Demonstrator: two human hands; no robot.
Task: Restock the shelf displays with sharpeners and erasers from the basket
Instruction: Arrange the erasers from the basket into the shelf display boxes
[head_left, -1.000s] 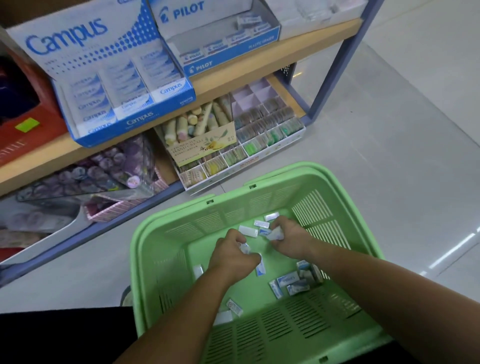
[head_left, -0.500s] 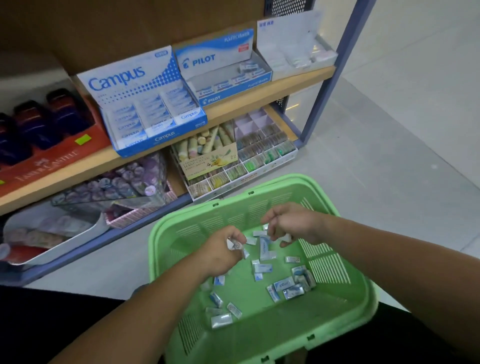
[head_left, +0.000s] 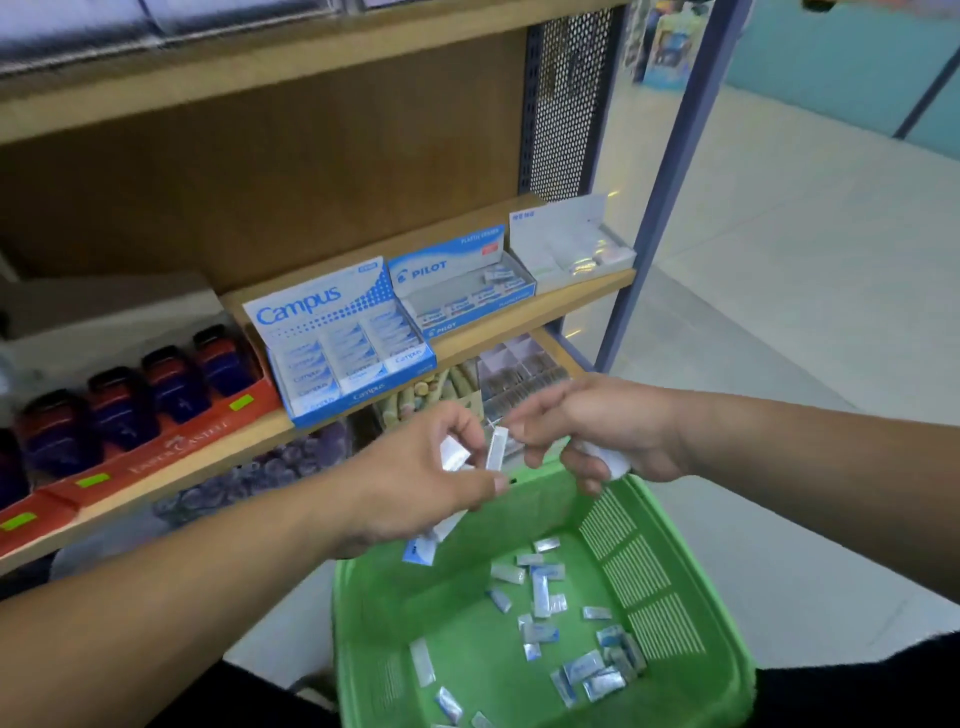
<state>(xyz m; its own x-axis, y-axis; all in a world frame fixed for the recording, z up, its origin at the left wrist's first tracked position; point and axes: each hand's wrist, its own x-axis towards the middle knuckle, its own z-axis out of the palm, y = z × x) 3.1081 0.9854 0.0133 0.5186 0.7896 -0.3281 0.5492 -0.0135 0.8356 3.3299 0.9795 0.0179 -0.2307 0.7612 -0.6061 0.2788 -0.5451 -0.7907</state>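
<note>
Carrying step, above the basket (head_left: 457, 613) — left hand (head_left: 415, 483) gripping wrapped erasers (head_left: 453, 454), right hand (head_left: 608, 426) curled round more. Next, likely: reach to the half-empty Pilot box (head_left: 457, 291).

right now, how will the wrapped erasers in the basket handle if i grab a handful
Likely light: the left hand holds several erasers at once. Their glossy wrappers look slippery, so some may slide from the grip. Flat-sided, they probably won't roll.

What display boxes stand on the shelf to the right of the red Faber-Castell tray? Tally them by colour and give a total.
Blue: 2, the Campus box and the Pilot box
White: 1, the white box
Total: 3
</note>
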